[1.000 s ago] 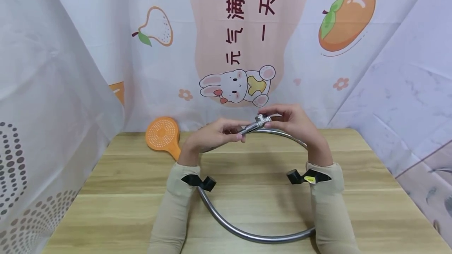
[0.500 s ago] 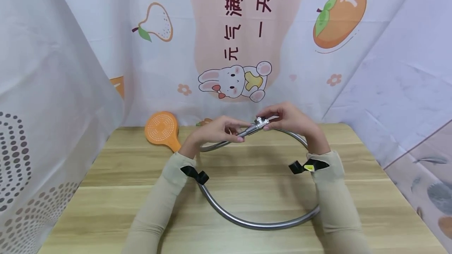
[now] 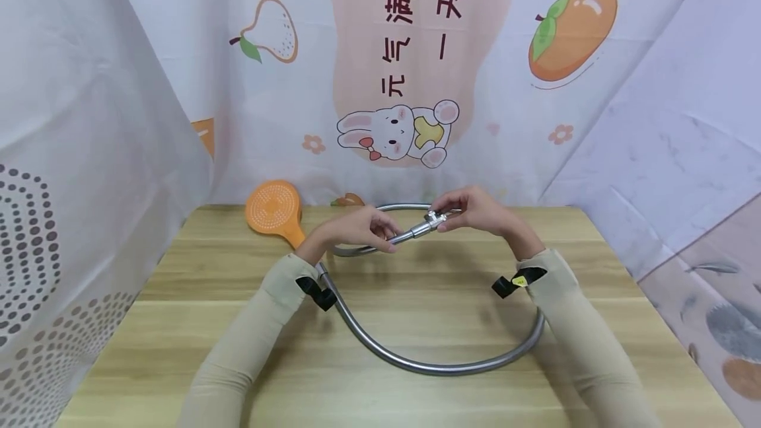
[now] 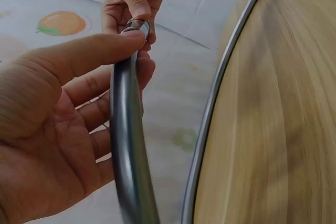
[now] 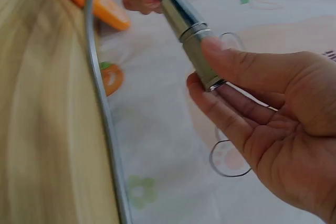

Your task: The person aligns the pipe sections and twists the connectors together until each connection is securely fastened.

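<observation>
A silver shower hose [image 3: 416,367] loops over the table, one end at the handle of an orange shower head [image 3: 272,209]. My left hand [image 3: 362,226] holds the hose close to its raised other end, thumb on one side and fingers on the other in the left wrist view. On that end sits a chrome fitting [image 3: 434,218]. My right hand [image 3: 475,213] pinches the fitting [image 5: 197,56] between thumb and fingertips; its open round mouth shows in the right wrist view. Hose and fitting form one line between the two hands.
The wood-grain table [image 3: 380,309] ends at a printed cloth backdrop [image 3: 285,124]. More cloth hangs on the left and right sides. Each wrist wears a small black camera mount over a beige sleeve [image 3: 228,362].
Both hands have lowered slightly with the hose end and fitting. The left hand has slid back along the hose, leaving more of it bare beside the fitting. The right hand keeps its pinch.
</observation>
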`<act>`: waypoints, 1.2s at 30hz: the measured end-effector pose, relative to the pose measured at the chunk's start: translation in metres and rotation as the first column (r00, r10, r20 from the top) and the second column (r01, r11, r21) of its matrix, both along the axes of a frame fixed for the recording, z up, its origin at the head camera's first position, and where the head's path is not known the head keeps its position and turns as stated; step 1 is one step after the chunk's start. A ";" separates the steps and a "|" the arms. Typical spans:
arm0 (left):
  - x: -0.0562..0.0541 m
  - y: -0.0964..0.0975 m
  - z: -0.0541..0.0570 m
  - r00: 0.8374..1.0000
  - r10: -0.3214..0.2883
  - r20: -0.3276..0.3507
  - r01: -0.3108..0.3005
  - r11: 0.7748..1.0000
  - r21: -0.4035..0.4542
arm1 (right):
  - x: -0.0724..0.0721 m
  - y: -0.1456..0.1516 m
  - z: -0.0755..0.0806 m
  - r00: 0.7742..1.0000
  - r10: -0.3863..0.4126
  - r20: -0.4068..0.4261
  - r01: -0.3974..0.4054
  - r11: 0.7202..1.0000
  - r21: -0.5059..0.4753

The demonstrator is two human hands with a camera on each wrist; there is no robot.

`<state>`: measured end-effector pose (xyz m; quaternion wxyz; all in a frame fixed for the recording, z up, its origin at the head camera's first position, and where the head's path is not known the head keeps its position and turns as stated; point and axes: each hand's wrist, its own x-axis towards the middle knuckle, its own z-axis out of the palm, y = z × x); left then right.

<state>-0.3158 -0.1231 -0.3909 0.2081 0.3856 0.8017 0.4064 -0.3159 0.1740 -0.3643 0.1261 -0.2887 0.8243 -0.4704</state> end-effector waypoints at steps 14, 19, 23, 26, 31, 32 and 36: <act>-0.008 0.011 -0.028 0.997 -0.052 0.056 0.055 0.997 -0.055 | -0.007 0.011 -0.028 0.997 0.065 -0.042 -0.059 0.988 0.145; -0.004 0.017 -0.045 0.997 -0.037 0.070 0.040 0.998 -0.049 | -0.007 0.012 -0.040 0.995 0.084 -0.049 -0.073 0.979 0.192; -0.003 0.018 -0.054 0.996 -0.023 0.084 0.027 0.998 -0.048 | -0.008 0.008 -0.051 0.994 0.093 -0.054 -0.079 0.973 0.217; -0.002 0.017 -0.062 0.997 -0.023 0.080 0.028 0.998 -0.062 | -0.009 0.007 -0.062 0.990 0.122 -0.070 -0.102 0.967 0.233; -0.001 0.017 -0.070 0.997 -0.030 0.077 0.037 0.996 -0.080 | -0.009 0.006 -0.076 0.988 0.140 -0.070 -0.122 0.967 0.223; -0.002 0.017 -0.072 0.997 -0.028 0.073 0.034 0.996 -0.081 | -0.008 0.006 -0.077 0.989 0.137 -0.064 -0.120 0.969 0.217; -0.002 0.020 -0.074 0.998 -0.013 0.058 0.018 0.996 -0.091 | -0.007 0.006 -0.080 0.992 0.120 -0.051 -0.106 0.970 0.217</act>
